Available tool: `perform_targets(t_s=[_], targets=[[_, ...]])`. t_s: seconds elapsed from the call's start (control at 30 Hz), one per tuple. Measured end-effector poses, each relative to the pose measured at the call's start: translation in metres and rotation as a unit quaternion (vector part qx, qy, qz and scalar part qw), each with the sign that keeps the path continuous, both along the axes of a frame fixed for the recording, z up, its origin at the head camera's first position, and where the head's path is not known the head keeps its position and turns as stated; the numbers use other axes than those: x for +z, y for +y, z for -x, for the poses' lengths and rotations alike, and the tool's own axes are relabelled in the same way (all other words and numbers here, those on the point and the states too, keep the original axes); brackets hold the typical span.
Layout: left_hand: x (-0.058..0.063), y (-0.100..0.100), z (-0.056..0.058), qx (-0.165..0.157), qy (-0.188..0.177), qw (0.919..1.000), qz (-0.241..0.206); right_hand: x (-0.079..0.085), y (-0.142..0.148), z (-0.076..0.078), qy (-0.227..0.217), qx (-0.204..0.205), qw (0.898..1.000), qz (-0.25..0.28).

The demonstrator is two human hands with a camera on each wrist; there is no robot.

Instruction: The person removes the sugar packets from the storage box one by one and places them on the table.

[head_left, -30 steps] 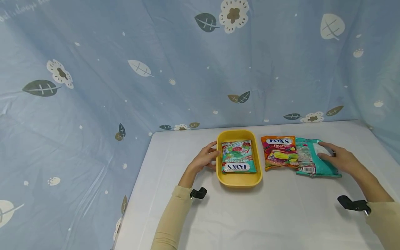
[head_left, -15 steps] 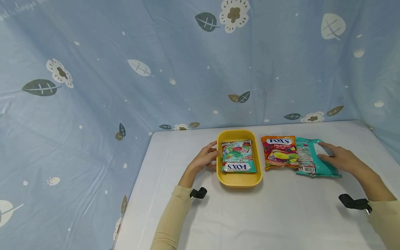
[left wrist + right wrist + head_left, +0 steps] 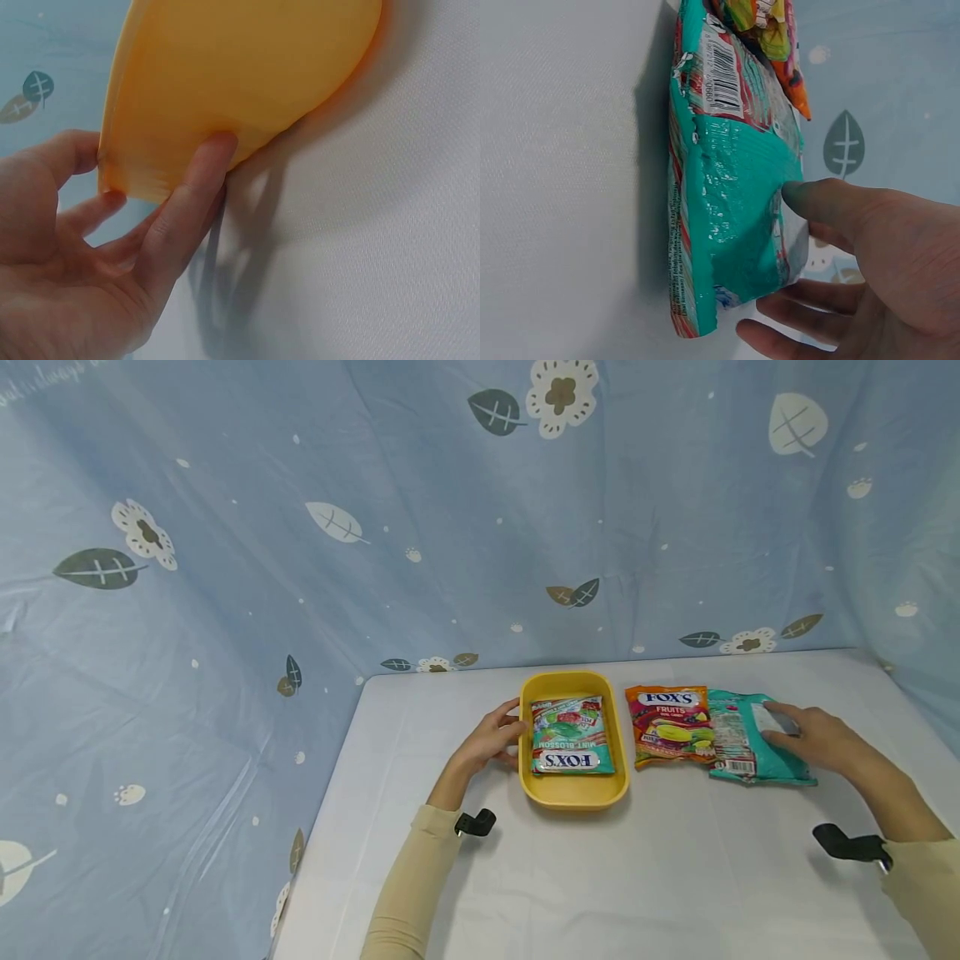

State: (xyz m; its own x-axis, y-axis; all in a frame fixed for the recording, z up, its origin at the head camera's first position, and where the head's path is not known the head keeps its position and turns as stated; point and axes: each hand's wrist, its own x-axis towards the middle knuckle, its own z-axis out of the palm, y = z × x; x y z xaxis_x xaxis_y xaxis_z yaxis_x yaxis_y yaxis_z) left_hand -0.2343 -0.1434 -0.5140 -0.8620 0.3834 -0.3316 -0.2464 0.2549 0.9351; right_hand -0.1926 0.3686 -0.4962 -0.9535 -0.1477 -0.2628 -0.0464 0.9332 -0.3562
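A yellow plastic tray stands on the table, with a teal Fox's Mint Blossom candy bag lying flat inside. My left hand holds the tray by its left side; in the left wrist view one finger presses the outer wall and another meets the rim. Farther right, an orange Fox's Fruits candy bag lies face up. Beside it is a second teal candy bag, barcode side up. My right hand grips this bag at its right part, thumb on top; the other fingertips are partly hidden.
A white cloth covers the table. Blue patterned fabric hangs behind it and along the left. The orange bag's right edge touches or slightly overlaps the teal bag beside it.
Hardly anything differs. The right hand and wrist have shifted very slightly while staying on the teal bag; the left hand, tray and bags keep their places.
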Motion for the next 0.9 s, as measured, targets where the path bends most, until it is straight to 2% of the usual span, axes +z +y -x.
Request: perform_targets(t_s=[0.9], targets=[[0.001, 0.000, 0.000, -0.001, 0.000, 1.0000, 0.005, 0.023, -0.012, 0.002, 0.022, -0.012, 1.000, -0.009]])
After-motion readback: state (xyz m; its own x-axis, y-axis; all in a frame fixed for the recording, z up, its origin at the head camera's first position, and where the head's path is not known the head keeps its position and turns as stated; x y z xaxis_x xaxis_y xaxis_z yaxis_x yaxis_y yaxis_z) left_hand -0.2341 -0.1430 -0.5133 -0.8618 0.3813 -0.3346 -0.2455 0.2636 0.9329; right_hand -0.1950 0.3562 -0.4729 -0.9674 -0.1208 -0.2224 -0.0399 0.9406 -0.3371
